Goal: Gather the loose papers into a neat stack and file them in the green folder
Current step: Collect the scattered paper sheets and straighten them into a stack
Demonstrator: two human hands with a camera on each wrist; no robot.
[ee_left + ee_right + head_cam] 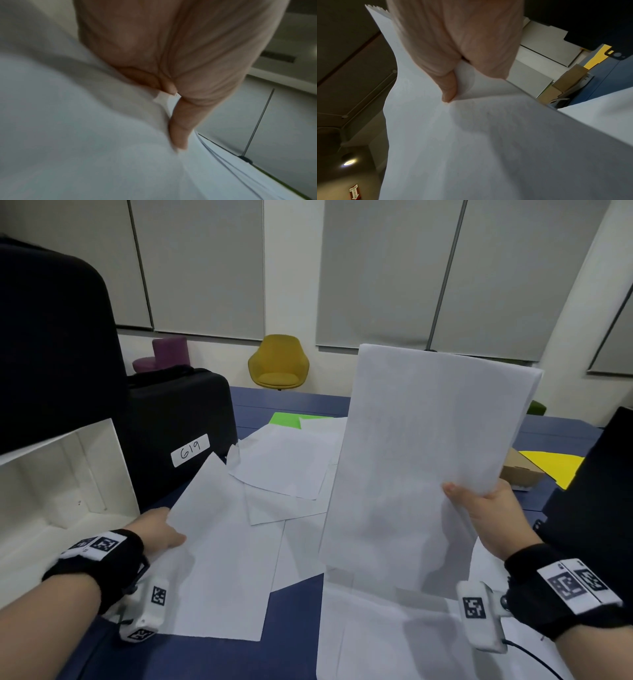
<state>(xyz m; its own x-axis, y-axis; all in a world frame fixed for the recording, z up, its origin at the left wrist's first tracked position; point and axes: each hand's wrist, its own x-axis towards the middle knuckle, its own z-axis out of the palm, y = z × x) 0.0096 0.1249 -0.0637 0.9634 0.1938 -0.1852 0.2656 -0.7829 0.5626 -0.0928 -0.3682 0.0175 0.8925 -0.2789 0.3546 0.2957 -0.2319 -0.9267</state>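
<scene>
Blue table (294, 402): carries the whole scene; a black case (181, 419) labelled "619" stands at its left, with a white open box (68, 474) nearer the person.

Loose papers (284, 463): white sheets overlapping at odd angles across the middle of the table, some reaching its near edge.

Raised sheets (421, 446): held upright above the table, well clear of the pile. The right hand (489, 518) pinches their right edge, thumb on the near face, fingers behind; the right wrist view shows more than one sheet in this grasp.

Left sheet (219, 549): lies on the table, its left edge clasped by the left hand (157, 532), thumb (178, 129) pressed on top.

Green folder (284, 419): flat at the far side, largely covered by the papers.

Cardboard box (520, 470) and yellow sheet (551, 467): at the table's right, just beside each other.
</scene>
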